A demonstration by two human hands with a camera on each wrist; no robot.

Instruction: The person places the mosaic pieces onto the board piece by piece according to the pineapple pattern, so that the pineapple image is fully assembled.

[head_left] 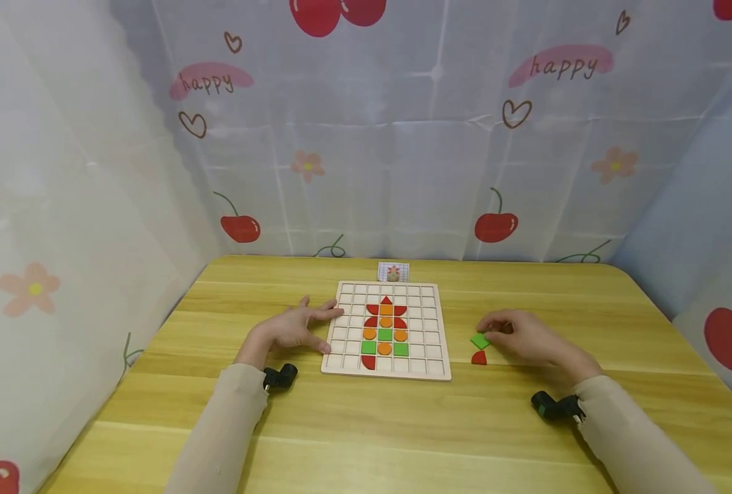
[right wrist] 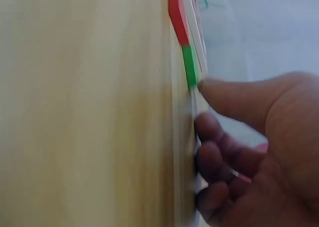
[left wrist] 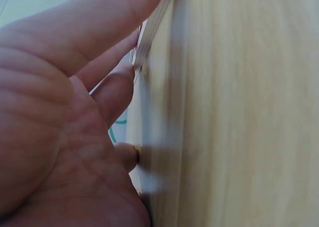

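A pale wooden grid board (head_left: 347, 367) lies on the table, with red, orange and green tiles in the middle of its grid. My left hand (head_left: 291, 328) rests at its left edge, fingers spread, thumb and fingertips on the rim. In the left wrist view the thumb of the left hand (left wrist: 65, 33) reaches the board's side (left wrist: 149, 35). To the right of the board, my right hand (head_left: 523, 337) pinches a green square tile (head_left: 479, 341) at table level. A red quarter-circle tile (head_left: 479, 358) lies just in front of it. In the right wrist view the thumb meets the green tile's end (right wrist: 189, 67).
A small printed card (head_left: 393, 272) with a tile pattern stands behind the board's far edge. The wooden table (head_left: 366, 439) ends at a curtain (head_left: 403, 158) with cherries and hearts. Black wrist cameras (head_left: 282, 376) sit on both sleeves.
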